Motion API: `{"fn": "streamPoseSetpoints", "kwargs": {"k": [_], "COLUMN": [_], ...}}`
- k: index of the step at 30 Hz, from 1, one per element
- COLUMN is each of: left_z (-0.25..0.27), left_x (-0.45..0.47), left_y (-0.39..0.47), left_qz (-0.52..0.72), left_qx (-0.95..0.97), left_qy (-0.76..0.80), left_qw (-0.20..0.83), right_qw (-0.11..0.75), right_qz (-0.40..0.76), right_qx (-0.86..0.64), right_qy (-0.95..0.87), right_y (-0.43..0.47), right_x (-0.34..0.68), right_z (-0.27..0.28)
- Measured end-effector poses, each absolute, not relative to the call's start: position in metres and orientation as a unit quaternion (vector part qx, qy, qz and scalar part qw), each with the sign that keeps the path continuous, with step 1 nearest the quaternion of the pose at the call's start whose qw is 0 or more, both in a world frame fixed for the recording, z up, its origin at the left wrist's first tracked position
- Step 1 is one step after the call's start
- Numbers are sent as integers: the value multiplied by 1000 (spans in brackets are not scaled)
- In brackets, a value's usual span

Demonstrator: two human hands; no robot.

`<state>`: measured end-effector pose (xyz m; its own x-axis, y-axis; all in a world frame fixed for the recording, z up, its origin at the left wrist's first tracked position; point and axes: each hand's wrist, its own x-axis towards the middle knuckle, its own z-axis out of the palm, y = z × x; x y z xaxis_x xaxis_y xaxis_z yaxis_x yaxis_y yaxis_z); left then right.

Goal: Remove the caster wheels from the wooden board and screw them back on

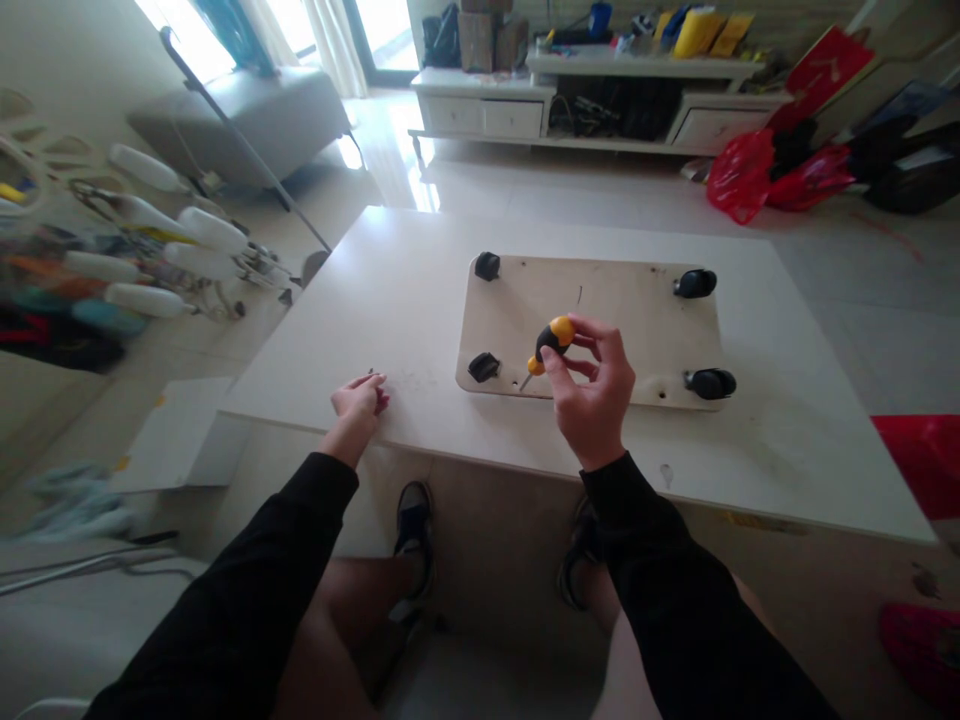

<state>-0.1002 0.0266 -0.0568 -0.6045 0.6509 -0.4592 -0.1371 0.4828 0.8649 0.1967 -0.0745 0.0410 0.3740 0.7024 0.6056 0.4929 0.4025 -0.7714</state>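
Note:
My right hand [598, 393] grips a short yellow-and-black screwdriver [553, 343]. Its metal shaft slants down and left, with the tip near a small hole by the front edge of a wooden board [600, 320]. Black caster wheels stand at the board's corners, among them the front left caster [484, 367], the back left caster [487, 265] and the front right caster [709, 383]. To the left, over the white table [420, 300], my left hand [360, 402] has its fingers pinched together. A tiny dark bit shows at the fingertips, too small to name.
Across the floor stands a white TV cabinet [480, 115] with boxes and clutter on it. Red plastic bags [742, 178] lie at the right. A blurred rack with white padded arms [214, 230] is on the left, near a grey bench [247, 120].

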Motion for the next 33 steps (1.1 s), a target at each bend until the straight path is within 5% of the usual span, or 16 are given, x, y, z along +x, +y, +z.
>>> {"fn": "streamPoseSetpoints", "kwargs": {"k": [7, 13, 33], "left_z": [-29, -2, 3], "left_x": [-72, -16, -1], "left_y": [20, -7, -2], "left_qz": [484, 289, 294], "left_qx": [329, 557, 525], "left_qy": [687, 571, 617], "left_qw": [431, 530, 507], "right_qw": [649, 680, 675], "right_qz": [73, 74, 116], "right_qx": [-542, -522, -500], "right_qy": [-529, -509, -530], "right_y": [-68, -63, -59], "right_x": [193, 188, 179], "right_z": [40, 36, 29]}}
